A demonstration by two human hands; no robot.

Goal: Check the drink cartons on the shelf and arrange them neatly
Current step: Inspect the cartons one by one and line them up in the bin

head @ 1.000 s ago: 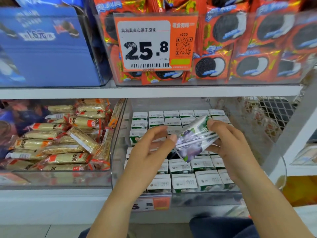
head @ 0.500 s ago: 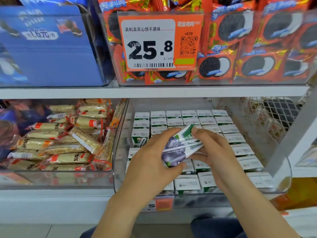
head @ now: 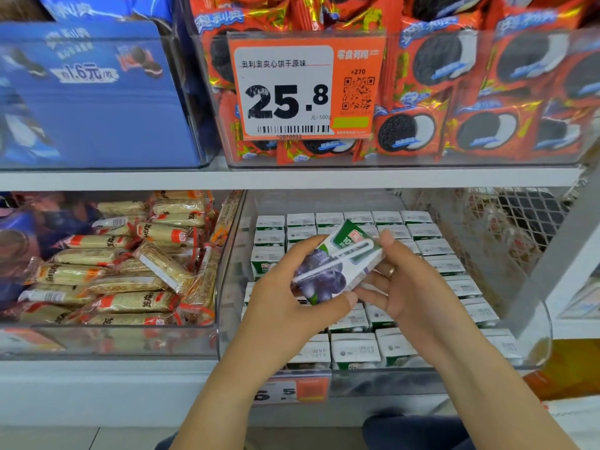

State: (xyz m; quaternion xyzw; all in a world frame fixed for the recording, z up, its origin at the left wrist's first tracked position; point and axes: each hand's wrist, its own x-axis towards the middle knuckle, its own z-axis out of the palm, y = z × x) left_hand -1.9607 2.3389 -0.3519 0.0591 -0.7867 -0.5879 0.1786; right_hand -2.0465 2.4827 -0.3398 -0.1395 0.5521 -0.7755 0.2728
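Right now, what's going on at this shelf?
A person holds one drink carton in both hands, left hand under its lower end, right hand at the upper end. It is tilted, straw side up, above the clear bin where the other cartons stand in rows. It is not back in a row yet.

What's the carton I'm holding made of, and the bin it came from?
The drink carton looks like coated paperboard: folded edges, glossy printed blueberry picture, with a plastic-wrapped straw on its side. The bin seems clear rigid plastic, likely acrylic: you see the cartons through its glossy walls.
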